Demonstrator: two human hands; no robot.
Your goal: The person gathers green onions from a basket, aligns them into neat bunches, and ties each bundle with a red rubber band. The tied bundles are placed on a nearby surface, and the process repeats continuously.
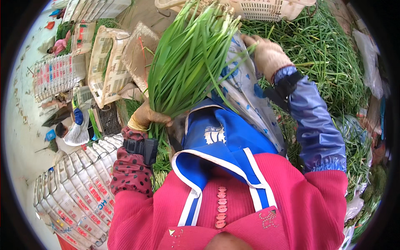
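Observation:
A large bunch of long green garlic chives [187, 62] stands in front of me, its pale cut ends at the far side and its leaves hanging toward me. My left hand [148, 116], in a tan glove, is closed round the lower leaves. To the right of the bunch is my right hand [268, 54], in a pale knitted glove. Its fingers point left toward the stems, partly stretched out, and I see nothing held in it. Between the hands a clear plastic sheet with blue spots [254, 100] lies over my blue apron [246, 131].
A heap of loose chives [321, 62] spreads along the right. At the far edge sits a white plastic basket [266, 10]. More crates [104, 68] stand on the left, with a wire-framed white stack [79, 191] nearer me. Another person [75, 131] works at far left.

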